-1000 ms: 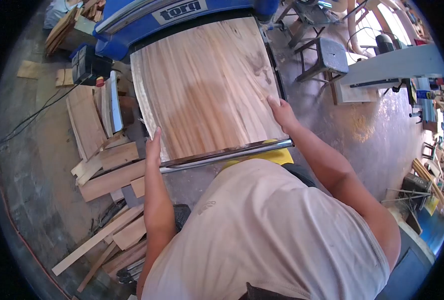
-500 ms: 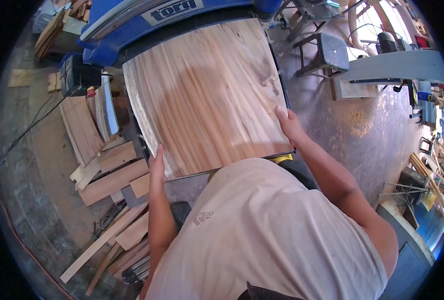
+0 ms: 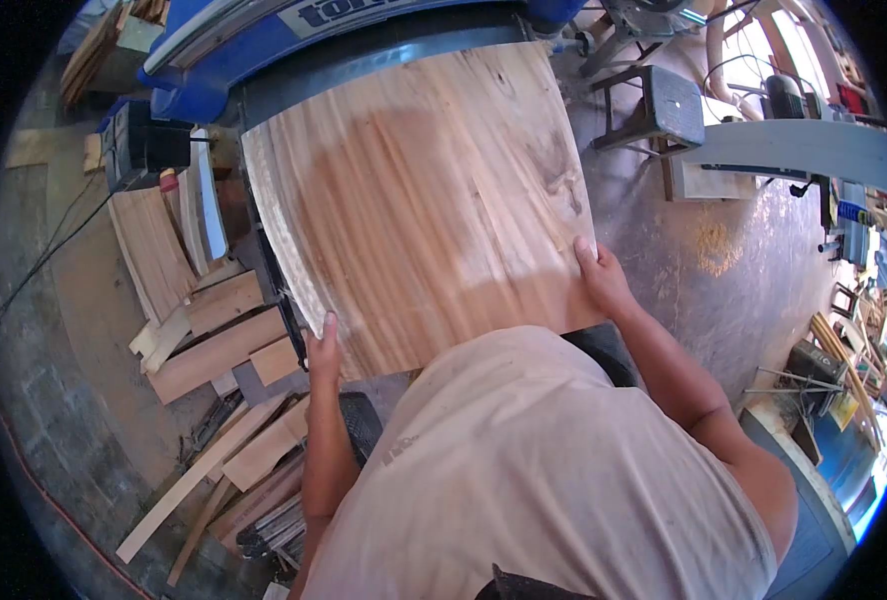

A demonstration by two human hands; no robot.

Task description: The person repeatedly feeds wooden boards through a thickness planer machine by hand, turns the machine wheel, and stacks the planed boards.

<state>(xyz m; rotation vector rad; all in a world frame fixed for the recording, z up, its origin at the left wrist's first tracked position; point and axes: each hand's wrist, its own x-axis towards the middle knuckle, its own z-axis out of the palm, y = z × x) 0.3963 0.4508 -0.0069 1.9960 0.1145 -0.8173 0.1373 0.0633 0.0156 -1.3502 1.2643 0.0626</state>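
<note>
A wide wooden panel (image 3: 424, 210) with streaky brown grain lies between my arms, its near edge against my shirt. My left hand (image 3: 324, 350) grips its left edge near the close corner, thumb on top. On the opposite edge, my right hand (image 3: 604, 278) holds the panel the same way, its fingers hidden underneath. The panel's far edge rests over the dark bed (image 3: 364, 72) of a blue machine (image 3: 204, 52).
Offcut boards (image 3: 214, 350) are scattered on the floor at the left, below a black control box (image 3: 149, 145) with a red button. A dark stool (image 3: 664, 108) and a grey machine table (image 3: 804, 150) are at the right.
The panel has moved toward my body with both hands on it, uncovering more of the machine's dark bed. The roller at its near edge is now hidden.
</note>
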